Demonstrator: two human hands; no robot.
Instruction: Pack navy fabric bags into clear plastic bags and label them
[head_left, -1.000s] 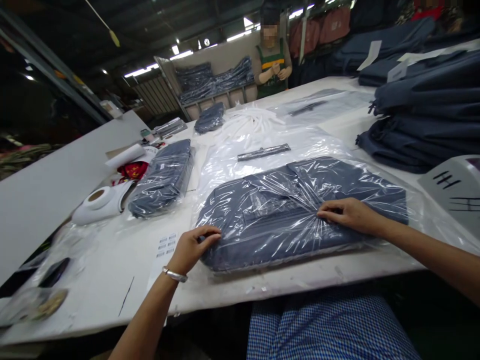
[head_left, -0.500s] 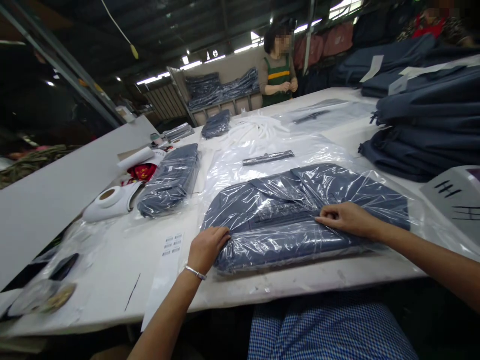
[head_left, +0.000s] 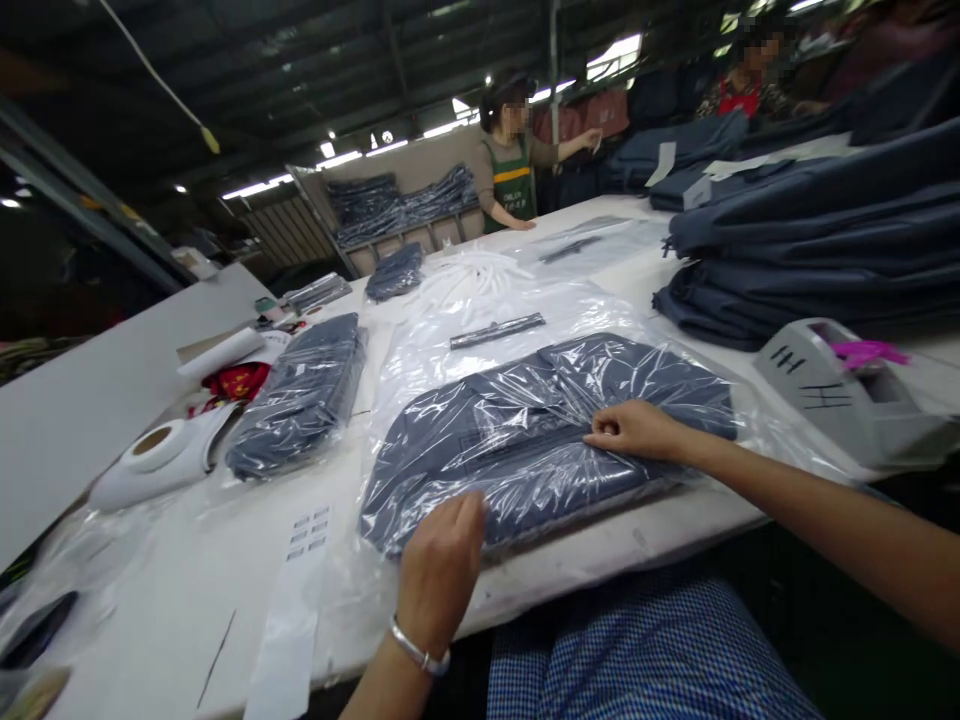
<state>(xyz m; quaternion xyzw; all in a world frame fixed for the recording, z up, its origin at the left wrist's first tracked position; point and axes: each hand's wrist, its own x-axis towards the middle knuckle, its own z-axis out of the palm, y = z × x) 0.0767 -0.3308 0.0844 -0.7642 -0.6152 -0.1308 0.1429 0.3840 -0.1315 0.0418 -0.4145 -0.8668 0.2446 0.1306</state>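
A dark blue fabric bag (head_left: 427,450) lies flat before me inside a clear plastic bag (head_left: 776,435). My right hand (head_left: 641,430) is closed in a pinch on the plastic near the middle of the blue bag. At its near left edge is my left hand (head_left: 442,560), fingers curled together and pointing away from me. Whatever those fingers hold, if anything, is hidden behind the hand. Beyond the wrapped bag lies a small dark strip in plastic (head_left: 497,331) on clear sheeting.
Another wrapped blue bag (head_left: 296,395) lies to the left, beside a white roll (head_left: 161,445). A label sheet (head_left: 289,610) is near the front edge. Stacked blue bags (head_left: 795,250) and a grey tape dispenser (head_left: 825,390) stand right. Two people (head_left: 514,170) are at the back.
My left hand has come off the blue bag's left corner and moved right and toward me, its fingers now curled. My right hand keeps its pinch. The view has shifted right.
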